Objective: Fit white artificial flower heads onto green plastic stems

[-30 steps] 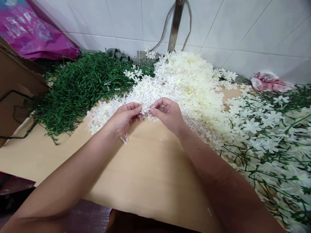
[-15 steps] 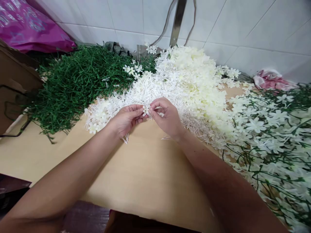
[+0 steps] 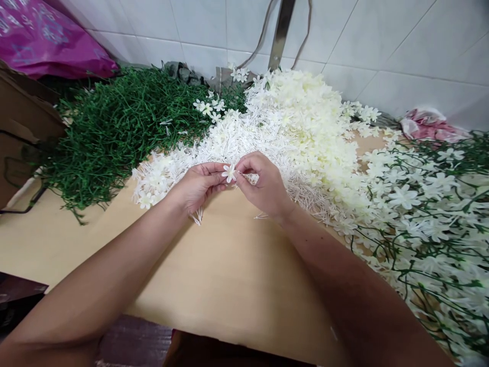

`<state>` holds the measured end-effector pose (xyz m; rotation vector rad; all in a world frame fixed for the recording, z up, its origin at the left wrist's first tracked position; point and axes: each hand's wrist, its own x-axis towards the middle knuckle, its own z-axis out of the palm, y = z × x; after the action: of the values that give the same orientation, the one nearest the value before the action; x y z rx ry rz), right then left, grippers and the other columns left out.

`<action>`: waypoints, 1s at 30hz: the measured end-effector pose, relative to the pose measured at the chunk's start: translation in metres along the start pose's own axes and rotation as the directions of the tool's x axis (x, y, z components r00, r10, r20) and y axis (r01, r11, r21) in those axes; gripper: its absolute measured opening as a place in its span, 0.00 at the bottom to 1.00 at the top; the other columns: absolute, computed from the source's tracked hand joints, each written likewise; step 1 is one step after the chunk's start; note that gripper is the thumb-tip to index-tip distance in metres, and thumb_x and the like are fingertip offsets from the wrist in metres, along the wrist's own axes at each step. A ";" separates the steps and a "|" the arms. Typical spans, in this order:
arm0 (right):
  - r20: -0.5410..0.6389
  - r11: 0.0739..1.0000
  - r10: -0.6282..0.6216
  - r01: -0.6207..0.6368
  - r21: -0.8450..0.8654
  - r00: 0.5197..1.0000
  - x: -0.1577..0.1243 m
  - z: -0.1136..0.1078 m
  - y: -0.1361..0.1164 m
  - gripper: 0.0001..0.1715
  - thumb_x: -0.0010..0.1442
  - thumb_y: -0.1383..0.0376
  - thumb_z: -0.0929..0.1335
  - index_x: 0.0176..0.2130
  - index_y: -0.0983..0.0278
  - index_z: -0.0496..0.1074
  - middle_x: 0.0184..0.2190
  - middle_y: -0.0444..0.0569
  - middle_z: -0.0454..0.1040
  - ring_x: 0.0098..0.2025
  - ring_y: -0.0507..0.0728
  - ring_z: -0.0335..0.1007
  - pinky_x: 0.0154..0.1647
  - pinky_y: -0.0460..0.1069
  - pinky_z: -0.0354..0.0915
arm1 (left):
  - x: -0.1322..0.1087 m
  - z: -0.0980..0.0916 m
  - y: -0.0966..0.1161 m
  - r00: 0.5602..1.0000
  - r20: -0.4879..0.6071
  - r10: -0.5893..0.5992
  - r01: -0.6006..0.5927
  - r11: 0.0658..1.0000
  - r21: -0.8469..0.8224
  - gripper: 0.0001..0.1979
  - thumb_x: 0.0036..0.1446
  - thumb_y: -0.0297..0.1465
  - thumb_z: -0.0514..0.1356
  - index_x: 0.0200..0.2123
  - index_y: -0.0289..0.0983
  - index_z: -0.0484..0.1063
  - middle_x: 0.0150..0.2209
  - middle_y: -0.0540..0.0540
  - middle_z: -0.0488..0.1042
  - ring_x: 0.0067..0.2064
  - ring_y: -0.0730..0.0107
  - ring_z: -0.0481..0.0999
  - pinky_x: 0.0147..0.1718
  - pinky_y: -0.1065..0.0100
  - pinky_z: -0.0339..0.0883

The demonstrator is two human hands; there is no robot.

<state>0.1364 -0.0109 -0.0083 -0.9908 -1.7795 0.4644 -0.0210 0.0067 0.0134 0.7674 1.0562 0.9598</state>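
A small white artificial flower is pinched between the thumb and fingers of my left hand, its petals facing up. White thin-stemmed sprigs stick out below the palm of that hand. Right beside the flower, my right hand has its thumb and forefinger closed on a thin white piece, mostly hidden by the fingertips. Just beyond both hands lies a heap of white sprigs, which runs into a pile of cream-white flower heads.
Green plastic stems are heaped at the left, near a cardboard box and a purple bag. Assembled white flowers on green stems cover the right side. A tiled wall stands behind the table.
The flower now shows its open petals more fully between my hands. My right fingertips have shifted slightly off its petals to its right side. Both arms stay nearly in place.
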 end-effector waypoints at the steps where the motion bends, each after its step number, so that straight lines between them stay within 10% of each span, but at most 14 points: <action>1: 0.004 1.000 -0.009 0.009 -0.023 1.000 0.001 -0.001 -0.001 0.06 0.57 0.70 0.64 0.30 0.60 0.63 0.34 0.47 0.70 0.38 0.54 0.68 0.42 0.52 0.68 | 0.000 0.000 0.000 1.000 -0.004 0.009 -0.009 1.000 0.010 0.09 0.40 0.15 0.68 0.23 0.32 0.75 0.19 0.51 0.75 0.22 0.78 0.73 0.24 0.77 0.69; 15: 0.076 0.948 -0.112 0.130 -0.290 0.991 0.000 0.001 -0.004 0.06 0.59 0.69 0.62 0.30 0.60 0.61 0.33 0.53 0.70 0.40 0.59 0.68 0.44 0.55 0.67 | -0.002 0.002 0.000 0.996 -0.050 0.075 -0.068 0.989 0.130 0.08 0.40 0.16 0.68 0.24 0.32 0.77 0.21 0.51 0.75 0.23 0.79 0.71 0.25 0.76 0.65; 30: 0.074 0.967 0.159 -0.170 0.189 0.985 0.000 0.002 -0.007 0.05 0.54 0.65 0.69 0.32 0.62 0.66 0.36 0.48 0.68 0.37 0.53 0.69 0.34 0.49 0.72 | 0.001 -0.010 0.000 0.978 0.195 0.068 -0.072 0.997 0.015 0.16 0.37 0.25 0.74 0.31 0.33 0.76 0.21 0.51 0.75 0.23 0.79 0.73 0.26 0.77 0.66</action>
<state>0.1320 -0.0149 -0.0042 -0.9984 -1.6729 0.7643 -0.0297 0.0084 0.0095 0.9030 0.8755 0.9136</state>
